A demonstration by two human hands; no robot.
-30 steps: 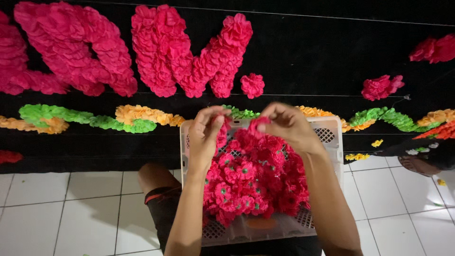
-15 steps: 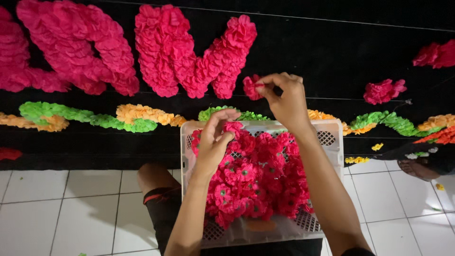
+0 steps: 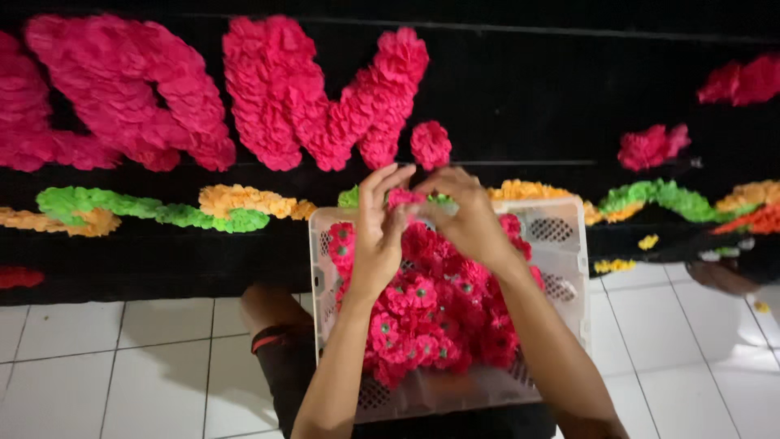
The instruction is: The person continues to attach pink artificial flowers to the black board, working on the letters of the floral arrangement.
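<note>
A white perforated plastic basket (image 3: 561, 244) rests on my lap, filled with several pink paper flowers (image 3: 431, 317). Above its far rim my left hand (image 3: 378, 236) and my right hand (image 3: 463, 215) meet around one small pink paper flower (image 3: 404, 197), pinched between the fingers of both. Just beyond the hands a lone pink flower cluster (image 3: 430, 144) sits on the black cloth (image 3: 520, 97), beside large pink flower shapes (image 3: 317, 89).
Wavy bands of green (image 3: 122, 203), orange (image 3: 244, 199) and yellow paper flowers run across the black cloth. More pink clusters (image 3: 650, 146) lie to the right. White floor tiles (image 3: 106, 366) surround my knee (image 3: 264, 305). Another person's foot (image 3: 723, 276) shows at the right edge.
My right hand came back down from the lone pink cluster on the cloth to the basket's far rim. My left hand rose to meet it, and both now pinch one flower.
</note>
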